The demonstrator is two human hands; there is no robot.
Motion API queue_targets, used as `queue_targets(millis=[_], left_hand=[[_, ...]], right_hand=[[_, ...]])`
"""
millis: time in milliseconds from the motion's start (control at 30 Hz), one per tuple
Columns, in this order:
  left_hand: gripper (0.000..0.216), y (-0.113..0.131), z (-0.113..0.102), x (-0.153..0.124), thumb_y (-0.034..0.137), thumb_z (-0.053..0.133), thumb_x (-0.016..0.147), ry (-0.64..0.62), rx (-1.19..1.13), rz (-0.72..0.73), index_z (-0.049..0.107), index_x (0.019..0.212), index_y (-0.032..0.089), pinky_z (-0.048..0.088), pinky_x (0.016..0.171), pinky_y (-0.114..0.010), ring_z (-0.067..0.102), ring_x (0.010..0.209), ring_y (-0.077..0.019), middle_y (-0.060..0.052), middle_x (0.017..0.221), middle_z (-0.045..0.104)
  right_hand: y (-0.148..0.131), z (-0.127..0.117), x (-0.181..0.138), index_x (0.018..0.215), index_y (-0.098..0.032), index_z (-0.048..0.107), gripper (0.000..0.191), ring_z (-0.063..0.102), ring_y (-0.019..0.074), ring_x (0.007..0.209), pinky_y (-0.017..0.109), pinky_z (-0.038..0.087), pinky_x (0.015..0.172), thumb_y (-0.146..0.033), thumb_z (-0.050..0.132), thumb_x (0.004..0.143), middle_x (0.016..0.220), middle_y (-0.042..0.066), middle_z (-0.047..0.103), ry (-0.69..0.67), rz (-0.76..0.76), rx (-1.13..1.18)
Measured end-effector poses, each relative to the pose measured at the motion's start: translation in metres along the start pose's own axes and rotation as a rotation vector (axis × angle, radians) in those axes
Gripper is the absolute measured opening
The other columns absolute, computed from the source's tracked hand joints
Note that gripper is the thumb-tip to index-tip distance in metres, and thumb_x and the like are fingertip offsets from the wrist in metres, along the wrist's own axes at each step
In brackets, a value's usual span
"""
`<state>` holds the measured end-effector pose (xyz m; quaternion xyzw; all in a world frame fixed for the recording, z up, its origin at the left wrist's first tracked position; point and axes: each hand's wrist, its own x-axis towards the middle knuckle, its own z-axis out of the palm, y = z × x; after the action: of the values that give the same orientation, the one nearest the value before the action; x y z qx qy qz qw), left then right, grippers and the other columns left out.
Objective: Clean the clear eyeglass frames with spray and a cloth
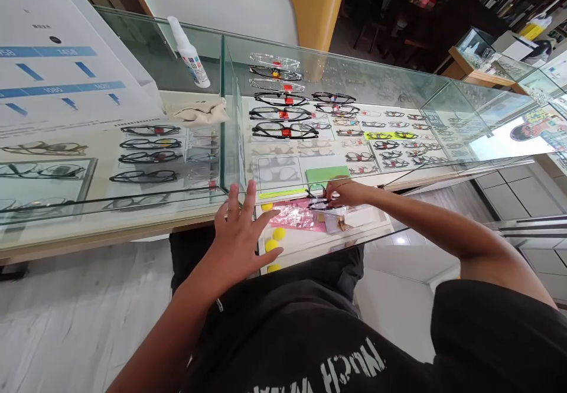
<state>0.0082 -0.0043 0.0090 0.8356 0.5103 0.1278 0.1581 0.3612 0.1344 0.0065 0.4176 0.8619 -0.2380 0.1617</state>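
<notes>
Dark-framed eyeglasses [319,205] lie in a pulled-out white drawer [325,243], under the bent fingers of the right hand [343,192]; whether these grip them, I cannot tell. Beside the counter's front edge, the left hand [238,233] spreads wide, holding nothing. Over the long glass-topped display counter [88,241], with eyeglasses in rows inside, stands a white plastic spray bottle [190,56]. Pale grey plank flooring [88,316] shows below; dark furniture [385,20] fills the room beyond.

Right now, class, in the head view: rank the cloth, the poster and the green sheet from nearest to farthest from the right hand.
1. Green sheet: by the right hand.
2. Cloth: well to its left.
3. Poster: far left.
</notes>
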Motion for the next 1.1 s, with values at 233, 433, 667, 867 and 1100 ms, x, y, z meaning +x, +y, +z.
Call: queue_targets(millis=[233,433,667,867,1100], left_hand=[[0.064,0.000,0.001,0.000,0.054,0.078,0.097,-0.011,0.006,-0.012,0.074,0.152,0.021,0.021,0.132,-0.082,-0.006,0.172,-0.0660,-0.014,0.192,-0.019],[0.063,-0.001,0.001,-0.002,0.055,0.075,0.099,0.001,0.002,0.005,0.073,0.154,0.023,0.021,0.132,-0.084,-0.009,0.172,-0.0656,-0.010,0.190,-0.025],[0.064,-0.001,0.000,-0.001,0.055,0.078,0.097,-0.012,-0.007,-0.010,0.073,0.153,0.024,0.023,0.131,-0.083,-0.007,0.172,-0.0661,-0.011,0.192,-0.020],[0.064,-0.001,0.000,0.000,0.053,0.077,0.098,-0.030,-0.008,-0.014,0.072,0.154,0.023,0.022,0.130,-0.085,-0.008,0.172,-0.0666,-0.014,0.192,-0.018],[0.064,0.001,-0.002,0.000,0.054,0.077,0.098,-0.036,-0.016,-0.018,0.073,0.153,0.022,0.022,0.131,-0.084,-0.006,0.172,-0.0658,-0.015,0.193,-0.015]], right_hand=[[0.042,0.011,0.043,0.107,-0.017,0.087,0.019,0.060,0.0395,0.133,0.058,0.030,0.128,-0.026,0.072,0.099,0.133,0.021,0.077,0.244,0.138,-0.204],[0.066,0.017,0.051,0.115,-0.019,0.087,0.026,0.051,0.0383,0.147,0.059,0.019,0.138,-0.030,0.066,0.104,0.142,0.020,0.072,0.327,0.144,-0.260],[0.075,0.023,0.052,0.114,-0.023,0.089,0.025,0.050,0.0375,0.149,0.059,0.015,0.140,-0.030,0.067,0.104,0.143,0.016,0.073,0.344,0.140,-0.253],[0.076,0.022,0.049,0.110,-0.026,0.091,0.024,0.052,0.0381,0.146,0.062,0.014,0.139,-0.031,0.069,0.102,0.139,0.014,0.075,0.349,0.138,-0.241],[0.074,0.021,0.048,0.107,-0.027,0.092,0.023,0.053,0.0387,0.144,0.064,0.012,0.138,-0.034,0.069,0.103,0.136,0.013,0.077,0.345,0.161,-0.250]])
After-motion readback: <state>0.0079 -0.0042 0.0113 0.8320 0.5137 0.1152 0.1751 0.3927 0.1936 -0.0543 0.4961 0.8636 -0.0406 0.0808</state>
